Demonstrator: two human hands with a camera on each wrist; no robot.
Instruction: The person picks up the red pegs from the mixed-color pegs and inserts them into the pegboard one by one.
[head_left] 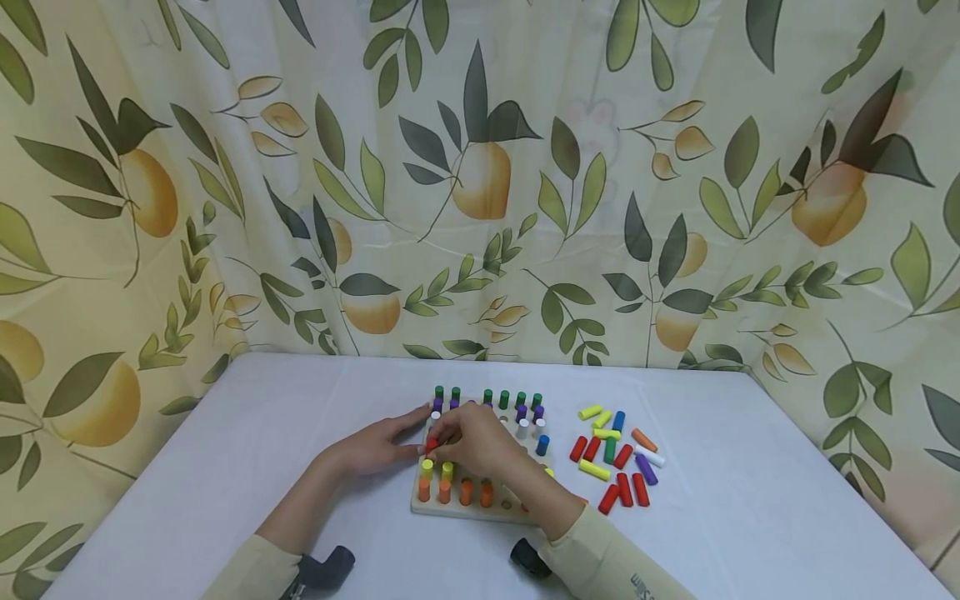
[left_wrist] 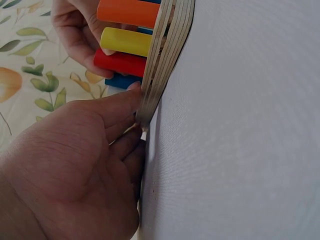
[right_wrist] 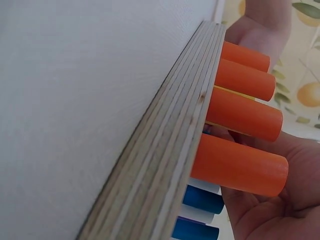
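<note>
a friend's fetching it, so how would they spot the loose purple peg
On the white table, right of the pegboard, lie loose pegs. Among them, next to the white peg, is the purple peg, the only purple one lying loose.

Fruit-and-leaf patterned cloth (head_left: 480, 258) hangs from nine o'clock through twelve to three, around a white tabletop (head_left: 735, 483).

Beige slvs (head_left: 607, 557), dk lettering (head_left: 647, 587) R; blk wrist cams (head_left: 332, 568).
</note>
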